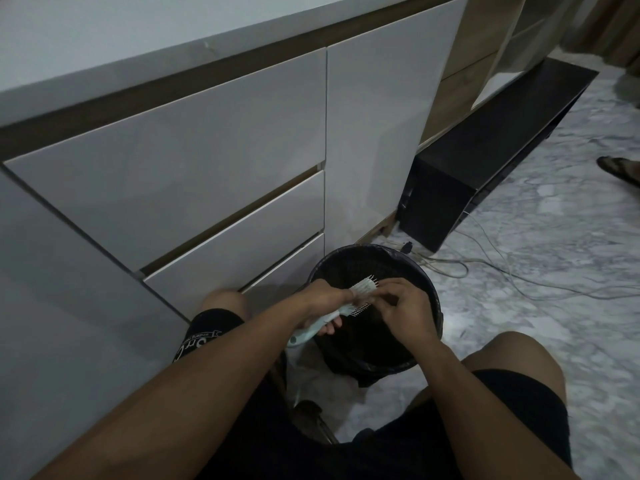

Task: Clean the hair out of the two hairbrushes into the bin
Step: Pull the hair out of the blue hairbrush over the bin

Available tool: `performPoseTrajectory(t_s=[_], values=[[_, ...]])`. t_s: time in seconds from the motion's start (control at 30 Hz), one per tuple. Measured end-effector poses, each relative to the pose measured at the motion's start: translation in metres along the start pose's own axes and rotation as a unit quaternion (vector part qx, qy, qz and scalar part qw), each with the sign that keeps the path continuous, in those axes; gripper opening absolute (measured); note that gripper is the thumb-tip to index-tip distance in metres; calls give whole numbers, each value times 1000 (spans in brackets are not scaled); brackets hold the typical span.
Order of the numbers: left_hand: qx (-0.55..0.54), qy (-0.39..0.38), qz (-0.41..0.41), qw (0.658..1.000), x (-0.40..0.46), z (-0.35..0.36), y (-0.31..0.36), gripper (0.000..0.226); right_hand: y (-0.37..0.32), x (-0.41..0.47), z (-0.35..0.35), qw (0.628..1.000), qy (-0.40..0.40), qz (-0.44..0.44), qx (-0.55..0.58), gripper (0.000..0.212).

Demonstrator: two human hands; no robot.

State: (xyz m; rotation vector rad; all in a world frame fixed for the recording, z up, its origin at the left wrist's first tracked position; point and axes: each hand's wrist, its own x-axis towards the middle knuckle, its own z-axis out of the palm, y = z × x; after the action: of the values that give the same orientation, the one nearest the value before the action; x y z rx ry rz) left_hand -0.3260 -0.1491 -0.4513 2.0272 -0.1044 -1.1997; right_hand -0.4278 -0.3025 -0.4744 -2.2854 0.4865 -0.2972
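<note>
A pale mint-green hairbrush (pixel 360 292) with white bristles is held over the black bin (pixel 332 268), which is lined with a dark bag. My left hand (pixel 325 299) grips the brush around its neck and handle, the handle end pointing down-left. My right hand (pixel 403 306) is at the bristles near the brush head, fingertips pinched together there; whether hair is between them is too small to tell. A second hairbrush is not in view.
White drawer fronts and a cabinet door (pixel 194 174) stand close behind the bin. A black low unit (pixel 460 188) lies to the right, with loose cables (pixel 491 268) on the marble floor. A sandalled foot (pixel 620 171) is at the far right. My knees flank the bin.
</note>
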Motion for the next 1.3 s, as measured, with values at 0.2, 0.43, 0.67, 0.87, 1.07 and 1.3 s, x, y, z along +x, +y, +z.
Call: performPoseTrajectory(t_s=[0.2,0.43,0.67,0.87,1.07,1.3], values=[[12,22,17,1000,-2,2,3,47,-1,-4,1,999,-7,-21,-35,14],[43,74,60,995,1,7,3,46,-7,-5,0,998,-36,37,-20,20],[100,136,112,979,0,9,0,43,-9,-5,-5,995,-84,53,12,15],[69,139,113,981,-3,9,3,41,-6,-5,-1,994,-94,44,28,11],[7,92,82,992,-9,10,13,38,-9,-4,-1,986,-69,84,126,26],[8,77,78,994,-8,12,14,29,-14,-4,-6,987,-54,73,131,17]])
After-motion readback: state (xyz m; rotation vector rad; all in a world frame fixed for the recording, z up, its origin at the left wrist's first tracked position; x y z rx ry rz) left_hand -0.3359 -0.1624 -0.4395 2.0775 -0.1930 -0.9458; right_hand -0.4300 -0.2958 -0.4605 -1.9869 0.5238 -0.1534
